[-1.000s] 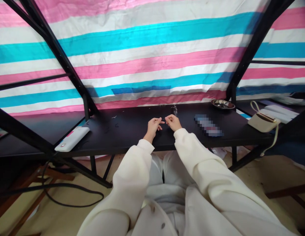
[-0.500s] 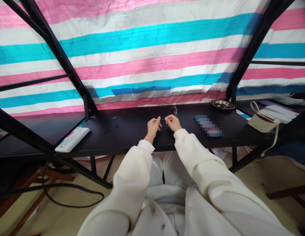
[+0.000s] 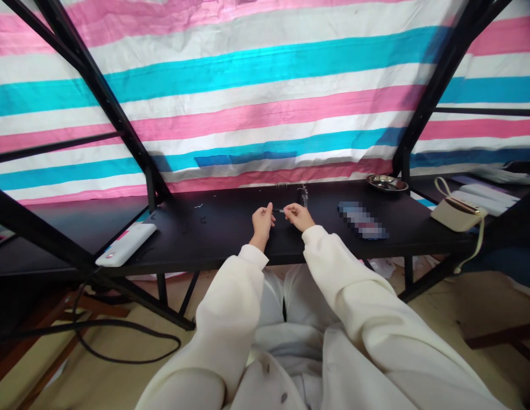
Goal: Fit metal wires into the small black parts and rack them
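Note:
A short, thin, dark piece (image 3: 279, 210) spans the gap between my hands, greyer toward its right end. It is too small to tell its kind. My left hand (image 3: 261, 222) is closed in a pinch around its left end. At the other end my right hand (image 3: 298, 216) pinches it between thumb and fingertips. Both hands are just above the black table (image 3: 231, 228). Behind my right hand lies a small clear-and-dark bundle (image 3: 305, 196), and small pale bits (image 3: 282, 185) sit along the back edge.
A shiny metal dish (image 3: 387, 183) stands at the back right, near a blurred-out flat object (image 3: 362, 220). Farther right is a beige pouch (image 3: 457, 213) with a strap. A white case-like object (image 3: 126, 245) lies left. Black frame posts (image 3: 436, 97) flank the striped sheet (image 3: 265, 108).
My right hand has moved slightly left and down, onto the end of the thin piece. My left hand has shifted a little left. More of the piece now shows between them.

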The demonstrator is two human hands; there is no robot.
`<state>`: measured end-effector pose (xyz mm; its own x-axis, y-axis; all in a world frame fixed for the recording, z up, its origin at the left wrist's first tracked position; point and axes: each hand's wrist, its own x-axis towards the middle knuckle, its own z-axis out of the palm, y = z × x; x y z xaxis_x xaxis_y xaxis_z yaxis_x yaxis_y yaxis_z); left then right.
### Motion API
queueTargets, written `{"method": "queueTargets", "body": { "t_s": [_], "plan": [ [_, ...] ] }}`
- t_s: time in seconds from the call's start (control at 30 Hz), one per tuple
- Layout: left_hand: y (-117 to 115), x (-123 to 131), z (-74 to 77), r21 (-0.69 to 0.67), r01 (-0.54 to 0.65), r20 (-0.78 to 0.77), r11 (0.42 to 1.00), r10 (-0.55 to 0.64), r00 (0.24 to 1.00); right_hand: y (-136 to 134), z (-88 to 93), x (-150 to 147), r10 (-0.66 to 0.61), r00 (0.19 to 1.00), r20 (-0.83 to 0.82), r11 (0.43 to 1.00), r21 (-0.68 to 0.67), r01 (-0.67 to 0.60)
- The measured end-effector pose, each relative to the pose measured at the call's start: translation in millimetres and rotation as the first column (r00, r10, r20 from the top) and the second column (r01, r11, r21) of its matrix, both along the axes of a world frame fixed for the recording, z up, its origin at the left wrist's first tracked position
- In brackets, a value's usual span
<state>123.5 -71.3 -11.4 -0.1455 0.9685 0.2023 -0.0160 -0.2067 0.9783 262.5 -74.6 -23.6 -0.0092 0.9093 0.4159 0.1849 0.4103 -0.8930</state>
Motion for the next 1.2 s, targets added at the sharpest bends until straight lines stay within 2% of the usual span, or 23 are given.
{"method": "queueTargets", "body": {
  "t_s": [0.13, 0.3, 0.47, 0.63, 0.73, 0.8, 0.87, 1.0, 1.1, 1.2],
  "plan": [
    [0.7, -0.4, 0.2, 0.040, -0.022, 0.032, 0.999, 0.021, 0.999, -1.8, -5.6, -1.2, -0.011, 0.973, 0.230, 0.998, 0.066, -0.004],
    [2.2, -0.7, -0.1, 0.046, -0.080, 0.064, 0.996, 0.077, 0.995, -4.8, -3.7, 0.5, -0.164, 0.879, 0.448, 0.973, 0.221, 0.069],
    [2.7, -1.6, 0.0, 0.061, -0.099, 0.071, 0.993, 0.094, 0.993, -1.6, -5.9, 4.1, -0.261, 0.837, 0.482, 0.960, 0.216, 0.175],
    [2.7, -2.0, 0.6, 0.050, -0.128, 0.092, 0.991, 0.123, 0.988, -2.5, -5.9, 4.8, -0.318, 0.850, 0.419, 0.942, 0.239, 0.235],
    [1.2, 0.1, 1.3, 0.020, 0.040, 0.067, 0.999, -0.041, 0.997, -5.7, -3.5, 2.9, -0.244, 0.895, 0.373, 0.955, 0.250, 0.156],
    [-0.2, 1.8, 1.2, -0.002, 0.217, 0.041, 0.976, -0.217, 0.975, -7.4, -2.3, 1.3, -0.162, 0.910, 0.382, 0.971, 0.228, 0.077],
    [-1.1, 2.8, 0.3, -0.016, 0.336, 0.031, 0.942, -0.335, 0.942, -8.6, -1.8, -0.1, -0.107, 0.907, 0.408, 0.981, 0.192, 0.029],
    [-0.2, 3.2, -2.7, -0.035, 0.377, 0.026, 0.926, -0.376, 0.926, -9.3, -1.6, -1.2, -0.083, 0.888, 0.452, 0.989, 0.146, 0.018],
    [0.8, 3.5, -2.9, -0.049, 0.362, 0.025, 0.931, -0.362, 0.932, -6.3, -1.6, 3.5, -0.178, 0.868, 0.463, 0.982, 0.140, 0.127],
    [0.6, 3.3, -0.9, -0.050, 0.270, 0.030, 0.961, -0.269, 0.963, 0.1, -2.0, 15.1, -0.374, 0.804, 0.462, 0.923, 0.100, 0.371]
  ]
}}
